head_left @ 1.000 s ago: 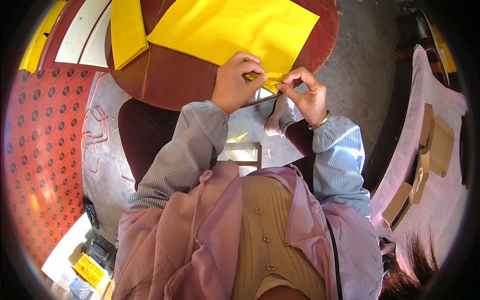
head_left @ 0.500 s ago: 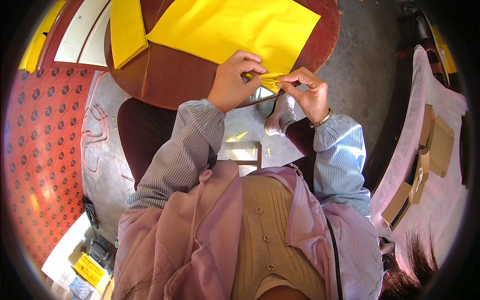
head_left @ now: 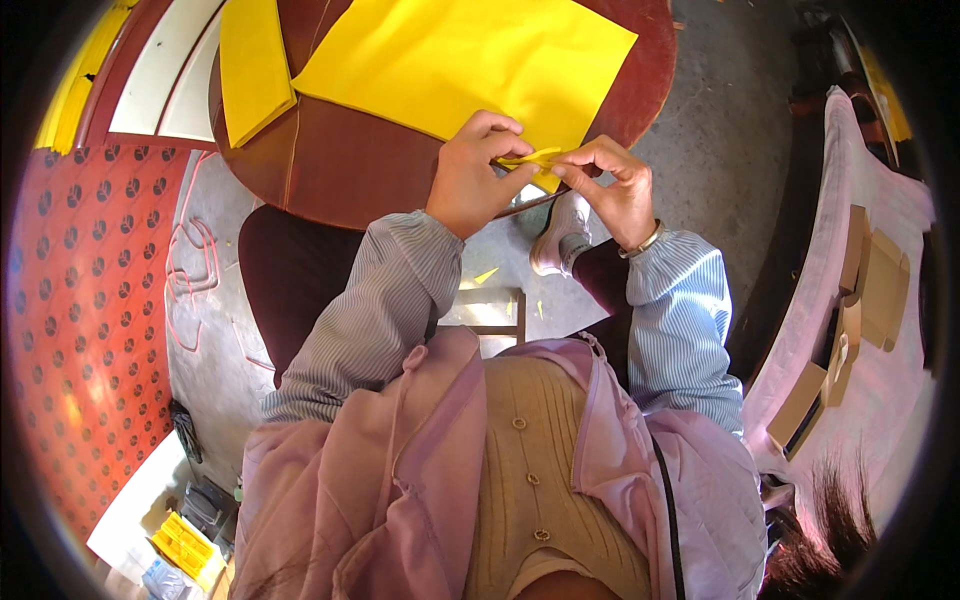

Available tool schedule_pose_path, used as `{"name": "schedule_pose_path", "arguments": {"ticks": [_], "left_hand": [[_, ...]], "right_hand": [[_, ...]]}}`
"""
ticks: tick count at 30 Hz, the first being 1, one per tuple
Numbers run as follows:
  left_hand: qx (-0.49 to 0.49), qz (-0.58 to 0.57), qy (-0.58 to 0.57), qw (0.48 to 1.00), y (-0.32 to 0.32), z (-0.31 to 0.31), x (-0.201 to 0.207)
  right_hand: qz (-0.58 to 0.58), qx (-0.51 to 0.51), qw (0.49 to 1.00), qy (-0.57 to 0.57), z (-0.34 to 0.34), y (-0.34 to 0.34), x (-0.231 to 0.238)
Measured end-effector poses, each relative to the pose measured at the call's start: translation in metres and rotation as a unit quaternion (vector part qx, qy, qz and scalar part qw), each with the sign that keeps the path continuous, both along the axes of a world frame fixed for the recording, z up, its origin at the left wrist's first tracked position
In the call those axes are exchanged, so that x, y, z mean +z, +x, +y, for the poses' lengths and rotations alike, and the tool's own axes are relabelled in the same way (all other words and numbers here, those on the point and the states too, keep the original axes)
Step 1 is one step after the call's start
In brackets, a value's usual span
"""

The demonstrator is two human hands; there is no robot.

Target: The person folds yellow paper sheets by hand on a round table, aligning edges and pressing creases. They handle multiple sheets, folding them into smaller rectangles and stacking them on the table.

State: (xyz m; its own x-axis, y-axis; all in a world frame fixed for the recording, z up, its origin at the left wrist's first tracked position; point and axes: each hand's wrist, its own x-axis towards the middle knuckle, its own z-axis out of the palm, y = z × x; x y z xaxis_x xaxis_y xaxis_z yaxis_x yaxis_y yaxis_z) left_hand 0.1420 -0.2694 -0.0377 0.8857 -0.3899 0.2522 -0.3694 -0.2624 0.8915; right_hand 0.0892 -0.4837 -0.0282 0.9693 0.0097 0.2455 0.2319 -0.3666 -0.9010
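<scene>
Between my hands is a narrow, folded strip of yellow paper (head_left: 540, 156), held just over the near edge of the table. My left hand (head_left: 472, 172) pinches its left end between thumb and fingers. The right end sits in the thumb-and-fingertip grip of my right hand (head_left: 613, 188). Beyond them a large flat yellow sheet (head_left: 470, 68) covers much of the round red-brown table (head_left: 350, 165). Whether the strip joins this sheet or lies over its corner I cannot tell. Further left rests a long folded yellow bundle (head_left: 254, 80).
A pink-white cloth (head_left: 880, 400) at the right bears open cardboard boxes (head_left: 884, 290). Red patterned sheeting (head_left: 95, 300) stands at the left, near thin pink tubing (head_left: 185, 270) on the floor. Below the table are my knees and a stool frame (head_left: 500, 310).
My left hand has shifted slightly right and nearer to me. The yellow strip looks narrower and flatter between my fingers. My right hand has hardly moved.
</scene>
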Motion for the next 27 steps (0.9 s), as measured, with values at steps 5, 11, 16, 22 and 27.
{"name": "schedule_pose_path", "arguments": {"ticks": [5,11,16,22,27], "left_hand": [[0.033,-0.013,-0.009,0.999,0.001,-0.003,-0.002],[0.030,-0.003,-0.017,0.999,0.000,-0.003,0.002],[0.020,0.001,0.003,1.000,0.000,-0.002,0.009],[0.020,0.011,-0.061,0.998,-0.003,-0.007,0.005],[0.022,0.057,-0.055,0.997,-0.003,-0.007,0.006]], "right_hand": [[-0.006,-0.034,0.999,0.007,-0.006,0.008,0.002],[-0.155,-0.167,0.956,-0.186,-0.062,0.090,-0.008],[-0.149,-0.252,0.918,-0.269,-0.131,0.223,-0.030],[-0.084,-0.302,0.804,-0.506,-0.164,0.277,-0.033],[-0.036,-0.250,0.913,-0.321,-0.151,0.255,0.005]]}}
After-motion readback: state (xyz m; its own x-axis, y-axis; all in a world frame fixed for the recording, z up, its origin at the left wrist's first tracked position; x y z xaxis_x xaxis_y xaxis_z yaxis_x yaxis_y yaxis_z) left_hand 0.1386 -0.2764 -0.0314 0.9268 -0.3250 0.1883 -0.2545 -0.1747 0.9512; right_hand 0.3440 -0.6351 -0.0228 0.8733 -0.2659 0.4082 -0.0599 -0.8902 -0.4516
